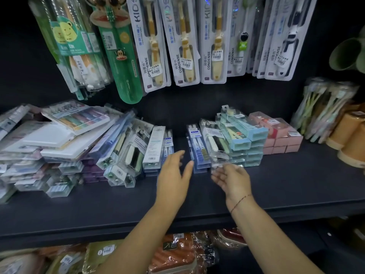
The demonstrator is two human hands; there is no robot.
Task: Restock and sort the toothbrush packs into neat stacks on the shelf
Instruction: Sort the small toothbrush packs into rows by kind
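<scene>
**Beside the blue-label stack: slides waiting on both flanks**

Just in front of the blue-label stack (197, 147), reaching in with both hands, well apart from each other. Left hand (173, 175) flat, fingers straight, aimed at the bare strip of shelf (276, 190) just left of the stack; holding nothing. Right hand (231, 180) turned palm-up and blurred, fingers loosely spread, just in front of the clear packs (215, 143) to the stack's right. Apparently empty; contact with the lowest pack impossible to tell.

Toothbrush packs lying on either side of the stack, none in hand. Left of it, beyond the bare strip, a leaning heap (122, 143) tilted toward the stack, topped further left by a white flat pack (55, 139) and a multicolour set (79, 117) sitting askew. Likely to slip into the gap at a nudge from the left wrist, or on pulling a lower pack. Right of the stack, teal boxes (245, 135) propped slantwise on the clear packs; risk of tipping them forward off the edge by tugging from beneath. Slick plastic throughout, so probably prone to sliding.

Further right of the stack, pink boxes (280, 135), bagged brush bundles (320, 107) and orange cups (351, 135). Above it, hanging kids' packs (183, 40), low enough to snag a raised pack. Below it, bagged goods (173, 254) on the lower level.
</scene>
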